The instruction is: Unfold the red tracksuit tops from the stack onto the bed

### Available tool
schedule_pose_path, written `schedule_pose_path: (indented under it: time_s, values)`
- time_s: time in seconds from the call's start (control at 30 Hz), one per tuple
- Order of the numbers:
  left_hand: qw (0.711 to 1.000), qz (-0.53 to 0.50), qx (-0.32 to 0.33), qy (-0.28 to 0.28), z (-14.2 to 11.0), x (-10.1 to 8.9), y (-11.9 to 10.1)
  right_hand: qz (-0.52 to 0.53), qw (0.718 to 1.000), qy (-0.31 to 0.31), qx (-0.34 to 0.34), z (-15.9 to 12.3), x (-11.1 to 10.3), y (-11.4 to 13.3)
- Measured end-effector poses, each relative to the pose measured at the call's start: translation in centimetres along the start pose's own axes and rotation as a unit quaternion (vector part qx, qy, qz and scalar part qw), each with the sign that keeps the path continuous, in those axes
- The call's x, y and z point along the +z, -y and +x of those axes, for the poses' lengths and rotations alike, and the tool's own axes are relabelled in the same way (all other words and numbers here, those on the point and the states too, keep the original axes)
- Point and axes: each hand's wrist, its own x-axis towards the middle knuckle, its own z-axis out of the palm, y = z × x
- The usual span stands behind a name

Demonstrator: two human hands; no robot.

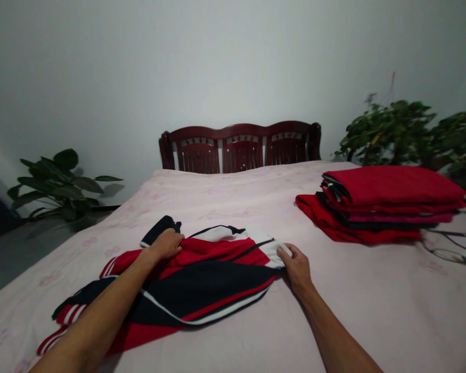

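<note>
Your right hand (297, 264) pinches the white end of a red, navy and white garment (213, 280) lying on the pink bed (353, 316), while your left hand (166, 245) grips its red cloth beside a dark fold. Folded clothes (396, 186) stand stacked to your right, eyeglasses (446, 255) beside them; a carved wooden headboard (243, 150) rises beyond.

Single head-worn view, looking from above the near part of the pale pink floral bedsheet (341, 295), forward and down toward the dark red carved wooden headboard (243, 150) at far centre. Bare left hand (168, 244) and bare right hand (297, 265) sit nearer the lens, low in frame; plain whitish wall (236, 62) fills the top.
</note>
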Motion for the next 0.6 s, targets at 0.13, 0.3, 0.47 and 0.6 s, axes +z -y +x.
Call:
schedule_pose_path:
  time_s: [0.13, 0.3, 0.47, 0.6]
  values:
    - [0.998, -0.009, 0.055, -0.004, -3.3, -1.7, -1.0, 0.035, 0.998, -0.042, 0.010, 0.2, 0.1, -0.3]
    - [0.974, -0.183, 0.087, 0.104, -10.0, -2.9, -1.4, 0.018, 0.997, -0.070, -0.001, 0.7, 0.0, -0.9]
    - [0.966, -0.150, 0.086, 0.192, -14.3, -1.1, -0.6, 0.010, 0.998, -0.061, -0.001, 0.6, 0.0, -0.7]
    - [0.981, -0.111, 0.084, 0.133, -14.3, -0.3, -0.3, 0.013, 0.998, -0.058, 0.008, 0.3, 0.0, 0.0]
